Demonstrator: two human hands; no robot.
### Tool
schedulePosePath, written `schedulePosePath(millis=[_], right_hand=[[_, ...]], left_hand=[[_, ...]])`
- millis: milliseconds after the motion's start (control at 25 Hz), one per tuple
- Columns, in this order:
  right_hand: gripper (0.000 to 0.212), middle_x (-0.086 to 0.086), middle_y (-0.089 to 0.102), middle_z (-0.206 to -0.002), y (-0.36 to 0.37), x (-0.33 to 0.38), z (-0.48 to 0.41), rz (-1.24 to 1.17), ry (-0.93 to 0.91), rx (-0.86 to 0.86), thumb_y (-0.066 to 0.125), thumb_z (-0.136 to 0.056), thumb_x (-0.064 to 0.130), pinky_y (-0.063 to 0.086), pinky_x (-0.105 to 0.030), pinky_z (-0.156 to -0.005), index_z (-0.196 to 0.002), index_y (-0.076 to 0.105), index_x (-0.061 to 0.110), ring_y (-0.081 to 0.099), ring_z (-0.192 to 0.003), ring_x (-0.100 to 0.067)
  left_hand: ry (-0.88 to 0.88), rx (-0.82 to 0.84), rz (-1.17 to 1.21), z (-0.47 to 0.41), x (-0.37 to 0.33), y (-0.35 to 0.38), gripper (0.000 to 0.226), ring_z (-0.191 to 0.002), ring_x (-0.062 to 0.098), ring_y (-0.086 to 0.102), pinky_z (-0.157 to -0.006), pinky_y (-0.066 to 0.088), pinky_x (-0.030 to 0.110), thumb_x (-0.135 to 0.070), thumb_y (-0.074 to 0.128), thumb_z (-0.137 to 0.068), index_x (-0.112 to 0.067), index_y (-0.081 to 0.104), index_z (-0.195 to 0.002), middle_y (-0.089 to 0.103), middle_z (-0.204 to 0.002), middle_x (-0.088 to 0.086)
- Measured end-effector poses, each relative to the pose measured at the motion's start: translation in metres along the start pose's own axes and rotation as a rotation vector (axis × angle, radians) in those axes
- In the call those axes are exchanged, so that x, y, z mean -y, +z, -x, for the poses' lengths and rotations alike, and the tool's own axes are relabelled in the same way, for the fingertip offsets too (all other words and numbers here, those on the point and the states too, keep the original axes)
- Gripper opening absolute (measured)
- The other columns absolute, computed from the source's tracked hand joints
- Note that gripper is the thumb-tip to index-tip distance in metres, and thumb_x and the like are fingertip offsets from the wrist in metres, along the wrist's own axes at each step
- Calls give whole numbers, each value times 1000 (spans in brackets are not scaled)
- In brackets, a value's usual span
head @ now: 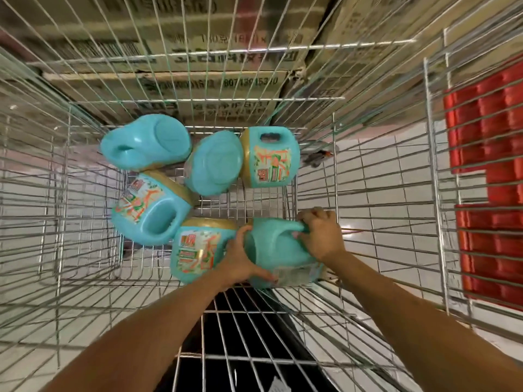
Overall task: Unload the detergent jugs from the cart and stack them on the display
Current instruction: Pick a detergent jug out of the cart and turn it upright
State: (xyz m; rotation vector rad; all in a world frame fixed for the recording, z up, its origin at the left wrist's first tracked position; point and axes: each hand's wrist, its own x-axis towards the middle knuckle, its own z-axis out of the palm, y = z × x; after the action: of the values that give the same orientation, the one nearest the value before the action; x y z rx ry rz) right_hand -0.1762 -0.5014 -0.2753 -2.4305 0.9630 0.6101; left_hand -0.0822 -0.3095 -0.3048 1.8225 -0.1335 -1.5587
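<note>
We risk the jug [271, 244] slipping and dropping onto its neighbour [198, 250] at left if the slick plastic twists as we lift. It lies in the cart's [85, 193] near right corner. Our left hand [240, 258] wraps its side, thumb over and fingers under, and our right hand [322, 233] is clamped round its handle.

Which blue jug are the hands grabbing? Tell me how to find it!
Look inside the silver wire cart, at the floor corner nearest the person, on the right. The turquoise plastic detergent jug lying there is the only one that the left hand and right hand hold.
</note>
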Motion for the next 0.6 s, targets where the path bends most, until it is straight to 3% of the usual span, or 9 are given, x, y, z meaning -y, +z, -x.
schedulePosePath(millis=[80,160,240,360,440,520,600], right_hand=[[42,-8,52,-126,-18,11,5,6,-80,-66,65,-86,28,39,-37,-92,-126,59,19,40,-117,-30],[41,-8,54,-120,-43,26,8,23,-156,-146,64,-86,34,40,-36,-90,-123,61,16,44,-114,-28],[39,-7,57,-112,-71,40,11,-5,-193,-214,61,-88,42,43,-35,-82,-119,61,17,51,-106,-26],[36,-4,63,-105,-120,62,22,-91,-134,-262,58,-89,50,46,-35,-75,-111,61,20,60,-98,-26],[32,-5,67,-96,-147,74,34,-227,-82,-312,63,-87,48,46,-36,-73,-103,63,20,62,-91,-27],[26,-8,69,-87,-166,86,48,-412,-71,-360,67,-86,40,48,-38,-72,-95,66,16,63,-84,-28],[15,-5,69,-82,-182,102,64,-639,-74,-411,70,-86,32,51,-42,-73,-89,69,17,63,-79,-24]], left_hand=[[89,-70,-51,9,-16,-14,124,-118,21,48,-96,50,38,-36,94,-23,-39,31,-130,45,-124,-4],[176,-125,-88,22,-37,-30,120,-120,21,47,-101,45,39,-28,98,-31,-36,34,-132,43,-126,-2],[241,-102,-8,37,-61,-46,116,-127,24,46,-106,43,42,-17,98,-37,-31,38,-135,43,-136,3],[286,-35,152,70,-104,-70,109,-127,25,51,-106,44,45,-24,90,-41,-31,43,-139,47,-142,5],[339,-77,254,90,-130,-82,87,-109,17,64,-90,55,32,-14,87,-54,-30,52,-132,54,-136,9],[432,-112,417,111,-150,-90,70,-87,8,68,-67,54,18,-14,79,-67,-23,54,-131,61,-127,8],[519,-144,521,132,-162,-100,73,-90,5,68,-69,53,19,-20,79,-69,-24,50,-136,64,-124,-3]])
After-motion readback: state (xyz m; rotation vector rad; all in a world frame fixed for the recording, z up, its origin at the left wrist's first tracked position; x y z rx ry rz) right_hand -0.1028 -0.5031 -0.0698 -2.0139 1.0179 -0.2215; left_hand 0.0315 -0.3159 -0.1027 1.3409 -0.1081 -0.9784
